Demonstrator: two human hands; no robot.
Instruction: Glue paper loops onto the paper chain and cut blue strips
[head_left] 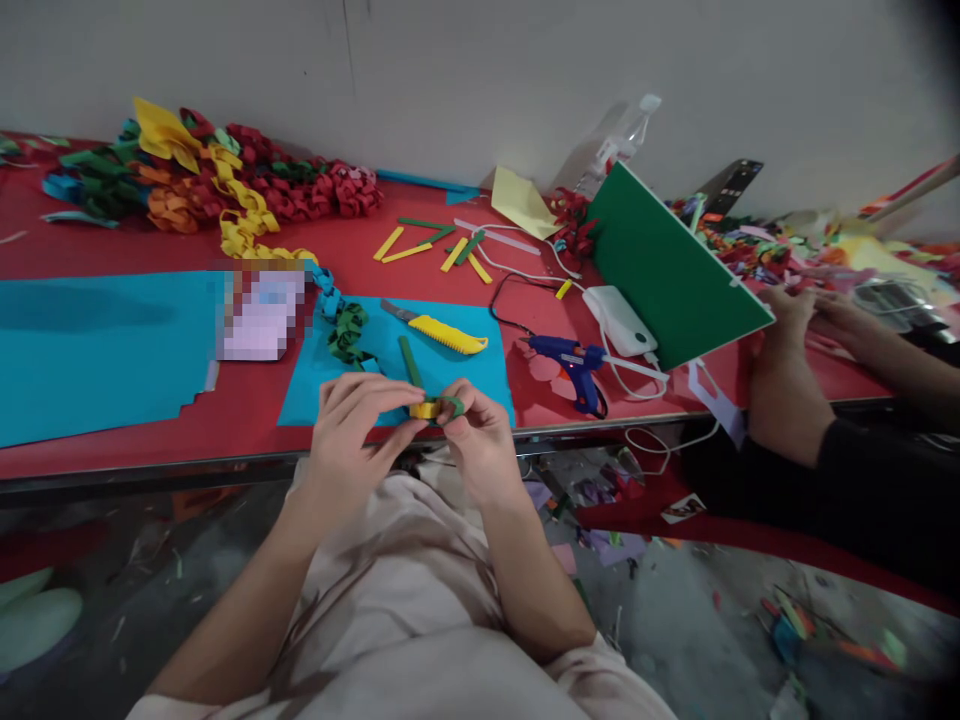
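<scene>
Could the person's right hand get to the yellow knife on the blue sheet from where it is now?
Probably yes: the yellow knife lies uncovered just beyond the right hand, nothing between, though that hand is pinching a paper loop.

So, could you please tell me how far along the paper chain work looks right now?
Done: a long paper chain lies on the red table. In hand: left hand and right hand pinch a yellow-green link. Left: loose cut strips lie unused; the glue gun rests nearby.
</scene>
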